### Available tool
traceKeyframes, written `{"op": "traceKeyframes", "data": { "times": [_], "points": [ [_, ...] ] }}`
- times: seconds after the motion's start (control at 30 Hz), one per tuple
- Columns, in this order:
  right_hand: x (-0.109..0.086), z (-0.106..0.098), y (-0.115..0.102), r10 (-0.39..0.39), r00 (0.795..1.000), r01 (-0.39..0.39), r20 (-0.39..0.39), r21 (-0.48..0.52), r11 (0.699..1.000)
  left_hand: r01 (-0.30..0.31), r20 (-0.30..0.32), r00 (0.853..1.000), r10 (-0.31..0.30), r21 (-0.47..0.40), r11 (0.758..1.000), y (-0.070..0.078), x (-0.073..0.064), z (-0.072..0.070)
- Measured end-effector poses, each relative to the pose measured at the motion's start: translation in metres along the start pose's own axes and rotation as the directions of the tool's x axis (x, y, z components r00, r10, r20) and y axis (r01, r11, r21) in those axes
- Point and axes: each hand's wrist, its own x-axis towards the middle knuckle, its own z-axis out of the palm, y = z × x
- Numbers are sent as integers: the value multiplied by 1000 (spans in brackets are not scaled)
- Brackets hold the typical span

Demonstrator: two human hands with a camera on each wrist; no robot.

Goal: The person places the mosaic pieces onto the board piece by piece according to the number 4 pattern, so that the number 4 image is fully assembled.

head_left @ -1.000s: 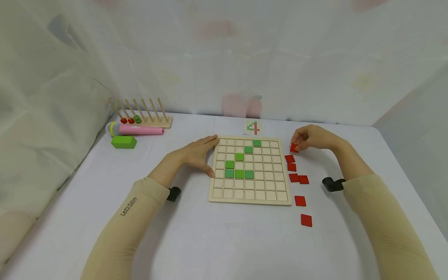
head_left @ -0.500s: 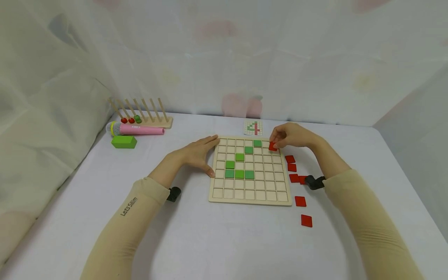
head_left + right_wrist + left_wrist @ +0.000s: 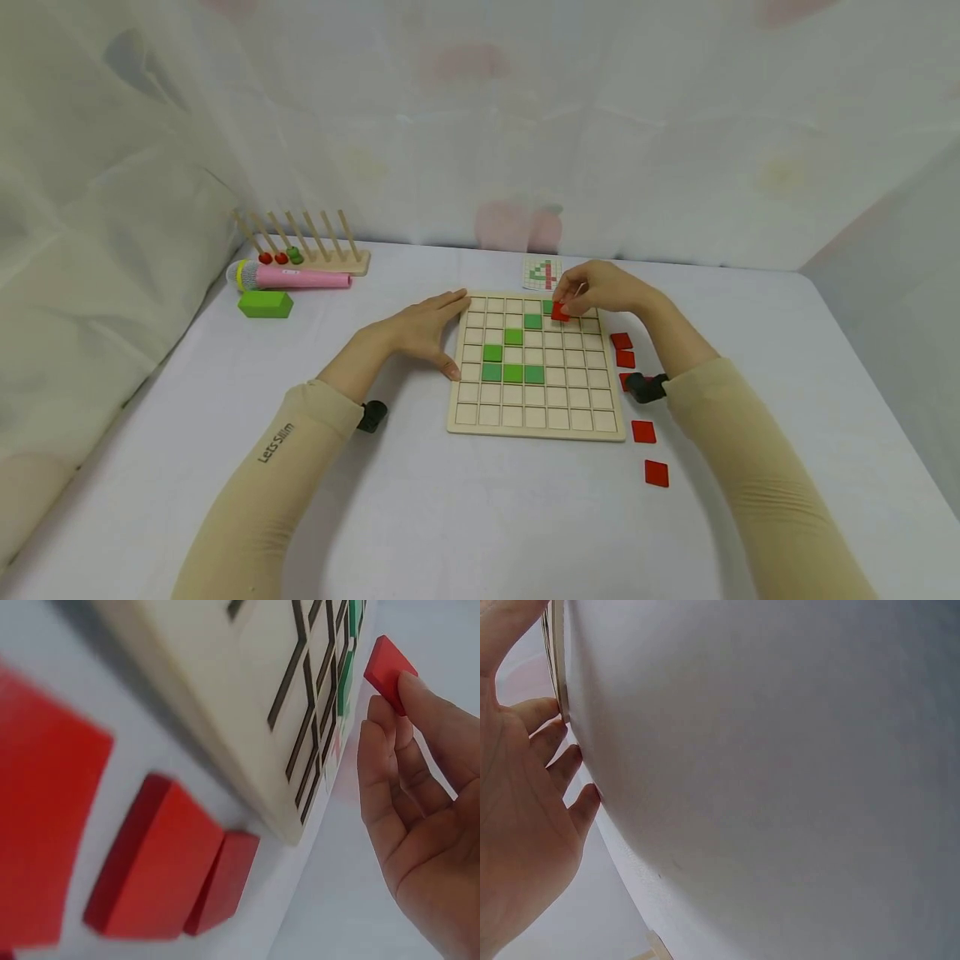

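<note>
A square wooden grid board (image 3: 536,423) lies mid-table with several green tiles (image 3: 513,373) set in its cells. My left hand (image 3: 422,332) rests against the board's left edge, fingers spread and fairly straight; the left wrist view shows the fingertips (image 3: 571,754) by the table and the board edge. Between thumb and fingers my right hand (image 3: 606,287) pinches a red square tile (image 3: 559,312) over the board's top row, overlapping the far green tile. The right wrist view has this red tile (image 3: 390,673) tilted in the fingers, above the grid.
Several loose red tiles (image 3: 643,431) lie along the board's right side. A small pattern card (image 3: 542,272) sits behind the board. At the back left are a peg stand (image 3: 360,263) with beads, a pink toy microphone (image 3: 303,278) and a green block (image 3: 266,305).
My right hand has carried the red tile leftward from the table beside the board to above its top row. The left hand has stayed at the board's edge.
</note>
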Motion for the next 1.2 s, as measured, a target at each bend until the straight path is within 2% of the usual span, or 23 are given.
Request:
{"op": "traceKeyframes", "data": {
  "times": [0.27,0.7,0.9,1.2],
  "points": [
    [9,3,-5,-9,1000,9,-4,3,1000,9,-1,1000,-9,-1,1000,0,0,0],
    [15,6,-3,51,998,-53,33,53,997,12,-2,1000,-12,-2,1000,0,0,0],
    [15,8,-5,52,998,-52,40,-3,999,10,-3,1000,-10,0,1000,1,0,0],
    [16,10,-4,54,998,-53,41,-35,998,10,1,1000,-10,-4,1000,1,-1,-1]
  ]
}}
